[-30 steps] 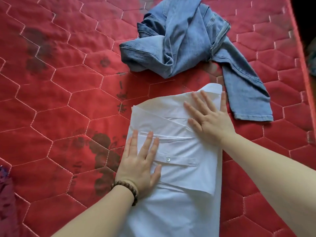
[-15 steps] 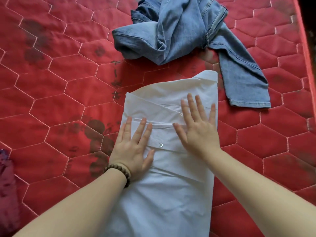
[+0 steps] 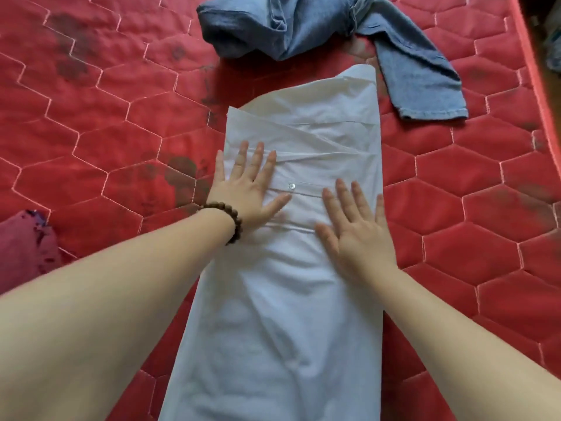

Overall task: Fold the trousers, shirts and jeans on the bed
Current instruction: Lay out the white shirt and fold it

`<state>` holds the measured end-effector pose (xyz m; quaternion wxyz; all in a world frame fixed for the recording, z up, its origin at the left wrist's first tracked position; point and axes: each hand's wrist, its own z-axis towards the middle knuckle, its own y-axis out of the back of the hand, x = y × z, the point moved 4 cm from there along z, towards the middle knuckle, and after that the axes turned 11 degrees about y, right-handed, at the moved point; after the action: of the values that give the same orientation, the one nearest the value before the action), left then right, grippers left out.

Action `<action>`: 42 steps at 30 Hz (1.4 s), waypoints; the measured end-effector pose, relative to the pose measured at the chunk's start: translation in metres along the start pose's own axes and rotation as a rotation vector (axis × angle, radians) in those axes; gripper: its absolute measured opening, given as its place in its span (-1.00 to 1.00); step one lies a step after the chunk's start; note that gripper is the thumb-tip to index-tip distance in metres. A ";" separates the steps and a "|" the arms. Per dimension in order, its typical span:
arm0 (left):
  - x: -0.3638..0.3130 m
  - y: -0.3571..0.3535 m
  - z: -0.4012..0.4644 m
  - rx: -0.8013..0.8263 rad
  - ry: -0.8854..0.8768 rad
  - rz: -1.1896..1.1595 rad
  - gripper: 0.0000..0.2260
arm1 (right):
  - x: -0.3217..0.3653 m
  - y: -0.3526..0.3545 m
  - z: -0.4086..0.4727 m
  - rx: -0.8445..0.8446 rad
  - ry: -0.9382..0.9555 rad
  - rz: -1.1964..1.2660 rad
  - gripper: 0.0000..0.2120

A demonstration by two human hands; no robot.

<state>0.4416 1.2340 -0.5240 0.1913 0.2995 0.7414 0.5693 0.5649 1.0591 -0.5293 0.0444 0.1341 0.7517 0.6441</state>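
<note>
The shirt (image 3: pixel 291 268) is seen as thin, smooth white woven cloth, matt, marked by soft creases and sharp pressed folds; a small glossy button (image 3: pixel 291 186), seemingly plastic, is set on its folded band. The jeans (image 3: pixel 303 22) are made of faded blue denim, coarser and thicker, with a stitched hem at the leg end. The bed (image 3: pixel 106 117) is covered in red quilted fabric, faintly sheened, stitched in pale hexagons and blotched with dark, dull stains. A bracelet (image 3: pixel 229 220) of round dark brown beads, wood-like and semi-matt, is worn on the left wrist. A purple cloth (image 3: pixel 21 241), matt, is seen at the left edge.
</note>
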 end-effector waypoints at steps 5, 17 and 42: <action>0.002 0.019 -0.048 -0.214 0.012 0.048 -0.43 | 0.017 0.011 -0.019 -0.176 -0.068 0.033 -0.44; 0.027 -0.058 -0.159 -0.045 0.042 0.042 -0.34 | 0.061 -0.021 -0.112 -0.043 -0.263 -0.037 -0.40; 0.091 -0.084 -0.327 -0.048 -0.496 -0.035 -0.49 | 0.123 -0.045 -0.311 0.080 0.002 0.119 -0.47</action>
<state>0.1503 1.0416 -0.5084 0.3841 0.4125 0.6629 0.4927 0.3654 0.7875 -0.5087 -0.0003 0.1795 0.7678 0.6151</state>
